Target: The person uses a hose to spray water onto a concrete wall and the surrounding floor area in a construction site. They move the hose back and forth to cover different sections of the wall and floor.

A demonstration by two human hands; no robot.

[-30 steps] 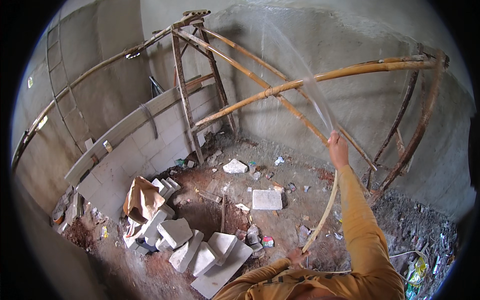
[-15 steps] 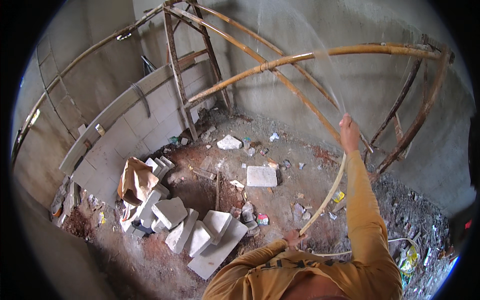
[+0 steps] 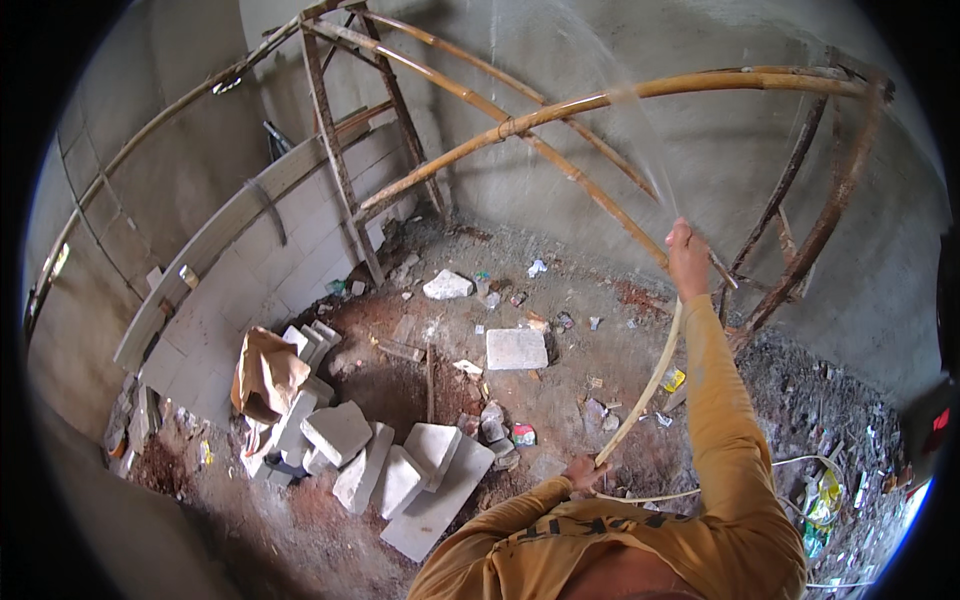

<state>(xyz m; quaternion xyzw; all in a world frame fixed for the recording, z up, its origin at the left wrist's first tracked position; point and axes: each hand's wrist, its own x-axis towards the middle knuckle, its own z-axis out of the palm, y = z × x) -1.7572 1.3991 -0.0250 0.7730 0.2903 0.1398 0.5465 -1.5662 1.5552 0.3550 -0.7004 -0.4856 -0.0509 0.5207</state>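
A pale yellow hose (image 3: 650,385) runs up between my two hands. My right hand (image 3: 688,262), arm stretched out ahead, is closed round its upper end. From there a spray of water (image 3: 648,140) fans up past the bamboo poles towards the grey plastered wall (image 3: 480,190). Low and close to my body, my left hand (image 3: 582,472) grips the hose farther down. Behind it the hose trails off right along the littered ground.
Bamboo poles (image 3: 590,103) cross between a wooden trestle (image 3: 330,140) and a right-hand frame (image 3: 835,220). White blocks (image 3: 338,432) and a brown paper bag (image 3: 268,375) are heaped left. A low block wall (image 3: 240,265) curves behind. A lone block (image 3: 517,349) lies mid-floor among rubble and litter.
The view has shifted slightly, so the poles and trestle sit farther left and higher. My right hand appears a little left of before, still spraying. Both hands keep their hold on the hose.
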